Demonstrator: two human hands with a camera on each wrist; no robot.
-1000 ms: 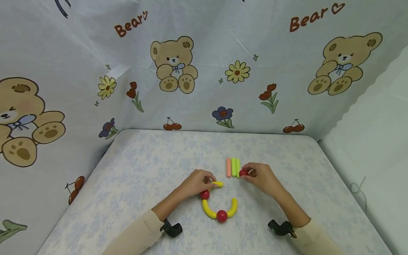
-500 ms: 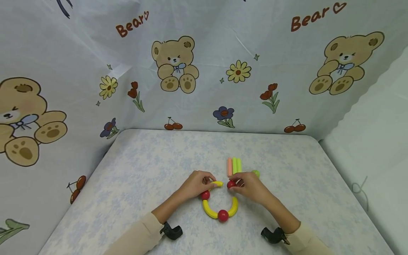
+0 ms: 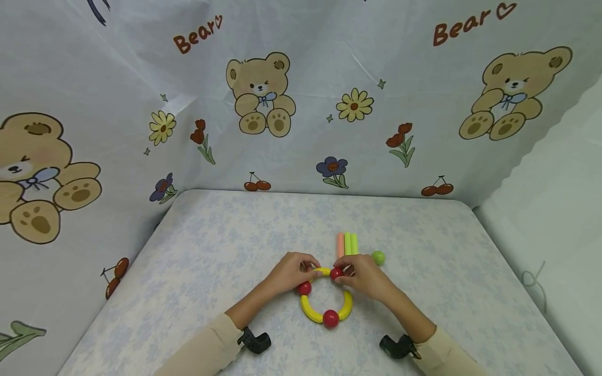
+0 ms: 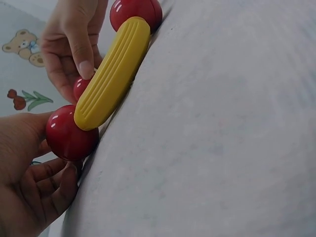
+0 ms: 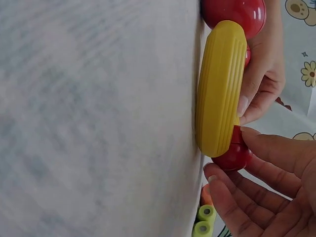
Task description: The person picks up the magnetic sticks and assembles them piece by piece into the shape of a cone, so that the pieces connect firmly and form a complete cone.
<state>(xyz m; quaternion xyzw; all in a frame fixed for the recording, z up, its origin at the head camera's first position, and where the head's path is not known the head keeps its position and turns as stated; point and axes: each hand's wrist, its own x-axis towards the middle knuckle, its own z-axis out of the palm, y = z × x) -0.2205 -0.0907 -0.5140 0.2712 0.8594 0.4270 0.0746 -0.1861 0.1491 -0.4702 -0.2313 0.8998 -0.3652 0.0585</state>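
A ring of curved yellow rods and red balls lies on the table in the head view. My left hand [image 3: 292, 271] pinches the upper yellow rod [image 3: 324, 271], whose left end meets a red ball [image 3: 304, 288]. Between the fingertips of my right hand [image 3: 368, 273] is another red ball [image 3: 336, 273], right at that rod's free end. A left lower yellow rod [image 3: 310, 312] and a right yellow rod [image 3: 347, 305] join at the bottom red ball [image 3: 331, 318]. The right rod's upper end stands apart from the held ball. Ridges show along a yellow rod [image 5: 220, 94] in the right wrist view.
Behind my right hand lie an orange stick [image 3: 340, 244] and light green sticks [image 3: 350, 243], side by side. A green ball [image 3: 378, 257] rests to their right. A bear-print cloth [image 3: 301, 94] hangs beyond the far edge of the table [image 3: 235, 224].
My right hand has moved left and nearer with the red ball, from beside the green sticks to the upper yellow rod's end. The green ball has come into view. My left hand stays put.
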